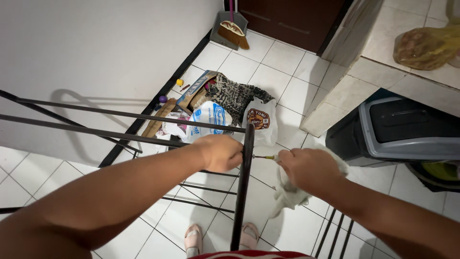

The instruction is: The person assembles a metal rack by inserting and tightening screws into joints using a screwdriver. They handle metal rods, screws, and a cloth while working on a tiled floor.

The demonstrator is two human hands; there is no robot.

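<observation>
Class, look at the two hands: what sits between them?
In the head view, an upright black metal bar of the rack stands between the left hand and the right hand, with a screwdriver pointing at it from the right hand.

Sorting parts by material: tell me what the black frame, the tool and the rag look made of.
Black frame: thin metal rod, apparently painted, slightly glossy. Tool in the right hand: bare metal shank, yellowish grip, likely plastic. Rag: soft off-white cloth, crumpled and drooping.

Black metal rack frame (243, 182): smooth, semi-matt paint. Pale cloth (290, 194) near right: soft, crumpled. Floor tiles (282, 57): white, glossy. Far plastic bags (211, 120): shiny, creased, w/ cardboard box (194, 91) matt. Right bin lid (407, 129): grey plastic, smooth
</observation>
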